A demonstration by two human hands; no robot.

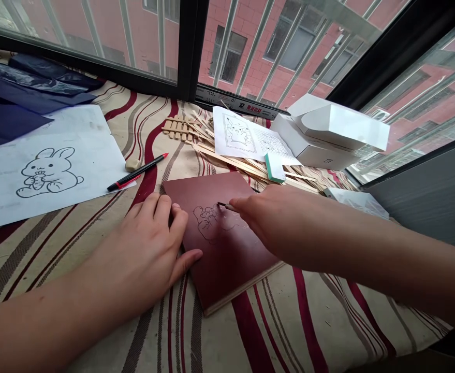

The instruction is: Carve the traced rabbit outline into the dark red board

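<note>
Striped cloth [301, 316] lay beneath a maroon board [227, 274], pressed flat under the open left hand [142, 243].
Beyond it, the right hand [274, 223] pinched a small carving tool [222, 205]; the board looked stiff, likely best held edgewise.

"ZTE" can be read on the side of the white cardboard box [316, 155], right of center, lol. Up top, a logo and red characters are printed along the black window frame [237, 106], but they're too small to be made out.

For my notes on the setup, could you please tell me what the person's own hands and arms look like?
The left hand and right hand are bare, without gloves or rings. Both forearms are uncovered, with no sleeve, watch or bracelet in view.
</note>
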